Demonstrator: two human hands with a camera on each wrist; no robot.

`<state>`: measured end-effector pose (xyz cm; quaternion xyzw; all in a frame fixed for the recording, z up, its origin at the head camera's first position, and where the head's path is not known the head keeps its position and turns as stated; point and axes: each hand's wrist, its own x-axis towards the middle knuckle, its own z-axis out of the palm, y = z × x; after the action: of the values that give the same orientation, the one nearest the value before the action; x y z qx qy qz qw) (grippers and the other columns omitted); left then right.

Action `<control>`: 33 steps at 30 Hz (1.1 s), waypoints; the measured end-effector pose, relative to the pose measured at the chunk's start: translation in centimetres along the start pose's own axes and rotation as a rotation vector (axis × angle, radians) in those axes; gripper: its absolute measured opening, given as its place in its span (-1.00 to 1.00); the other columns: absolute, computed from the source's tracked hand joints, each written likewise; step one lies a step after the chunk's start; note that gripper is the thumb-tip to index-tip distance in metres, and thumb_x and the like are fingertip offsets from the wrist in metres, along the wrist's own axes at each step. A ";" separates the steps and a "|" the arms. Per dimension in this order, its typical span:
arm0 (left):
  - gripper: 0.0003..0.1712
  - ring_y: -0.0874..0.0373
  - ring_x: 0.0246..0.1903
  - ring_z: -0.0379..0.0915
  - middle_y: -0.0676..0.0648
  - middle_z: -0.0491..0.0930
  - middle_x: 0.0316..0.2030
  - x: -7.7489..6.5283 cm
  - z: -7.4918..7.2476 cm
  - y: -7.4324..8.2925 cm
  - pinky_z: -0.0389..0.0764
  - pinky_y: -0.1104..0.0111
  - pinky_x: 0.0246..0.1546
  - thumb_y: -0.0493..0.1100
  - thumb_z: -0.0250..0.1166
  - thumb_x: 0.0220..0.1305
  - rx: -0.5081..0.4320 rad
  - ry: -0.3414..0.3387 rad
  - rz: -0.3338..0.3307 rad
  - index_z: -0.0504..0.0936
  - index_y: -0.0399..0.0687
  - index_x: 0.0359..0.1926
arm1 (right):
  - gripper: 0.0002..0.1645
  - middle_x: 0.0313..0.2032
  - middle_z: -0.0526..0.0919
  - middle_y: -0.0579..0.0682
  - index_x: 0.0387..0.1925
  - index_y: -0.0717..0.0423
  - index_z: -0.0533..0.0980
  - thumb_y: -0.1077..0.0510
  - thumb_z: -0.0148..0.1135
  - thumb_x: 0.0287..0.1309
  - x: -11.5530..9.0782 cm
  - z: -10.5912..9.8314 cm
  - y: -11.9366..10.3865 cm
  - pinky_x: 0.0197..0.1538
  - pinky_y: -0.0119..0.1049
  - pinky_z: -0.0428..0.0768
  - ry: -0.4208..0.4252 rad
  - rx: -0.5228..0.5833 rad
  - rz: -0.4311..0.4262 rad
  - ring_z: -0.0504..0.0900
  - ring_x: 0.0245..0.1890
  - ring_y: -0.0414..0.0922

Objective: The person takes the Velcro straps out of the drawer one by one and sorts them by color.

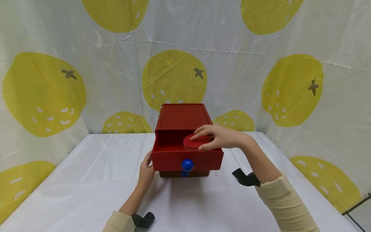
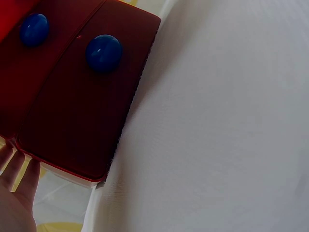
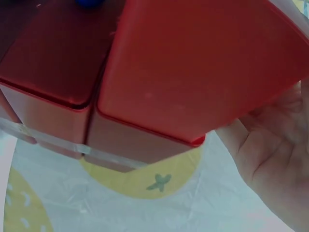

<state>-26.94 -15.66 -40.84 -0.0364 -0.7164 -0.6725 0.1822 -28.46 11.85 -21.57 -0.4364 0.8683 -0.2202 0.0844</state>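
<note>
A red drawer unit (image 1: 183,116) with blue round knobs stands on the table, its top drawer (image 1: 168,161) pulled out toward me. Over the drawer, my right hand (image 1: 221,137) grips a red round box (image 1: 192,144), thumb at its near edge and fingers across its top. The box's lower part is hidden behind the drawer front. My left hand (image 1: 146,170) lies against the unit's left side, below the top drawer; straight fingers (image 2: 29,181) touch that side in the left wrist view. In the right wrist view the drawer hides the right fingertips.
The lower drawer (image 2: 72,111) is closed, its blue knob (image 2: 104,53) facing me. A white cloth (image 1: 116,180) covers the table. Behind hangs a white curtain (image 1: 226,80) with a yellow fruit print, close to the table's back edge.
</note>
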 end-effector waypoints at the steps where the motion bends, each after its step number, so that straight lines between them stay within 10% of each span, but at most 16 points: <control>1: -0.49 0.05 0.25 0.20 -0.07 0.35 0.21 0.0 0.0 0.0 0.47 0.24 0.07 -0.26 0.11 0.24 0.001 0.000 0.002 0.33 -0.05 0.23 | -0.53 0.20 0.35 0.00 0.08 -0.12 0.48 -0.04 0.21 0.09 -0.1 -0.1 0.0 0.05 -0.20 0.44 0.004 0.007 -0.002 0.28 0.22 -0.02; 23: -0.51 0.09 0.23 0.24 -0.08 0.38 0.18 0.1 0.1 0.1 0.49 0.50 -0.05 -0.31 0.09 0.22 0.008 0.022 0.042 0.36 -0.08 0.20 | -0.48 0.25 0.29 -0.01 0.11 -0.11 0.46 0.05 0.28 0.04 -2.9 -0.4 0.6 0.14 0.00 0.41 0.267 -0.017 -0.086 0.21 0.28 0.02; 33: -0.52 0.16 0.18 0.27 -0.07 0.39 0.18 -0.1 0.1 0.0 0.49 0.52 -0.06 -0.29 0.09 0.24 0.014 0.013 0.022 0.35 -0.07 0.20 | -0.45 0.23 0.30 0.05 0.10 0.00 0.46 0.14 0.30 0.00 -4.0 0.2 1.1 -0.05 -0.20 0.56 0.403 -0.019 -0.109 0.23 0.22 0.01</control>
<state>-26.85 -15.54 -40.92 -0.0387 -0.7195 -0.6656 0.1945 -26.78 15.55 -22.42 -0.4306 0.8449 -0.2988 -0.1071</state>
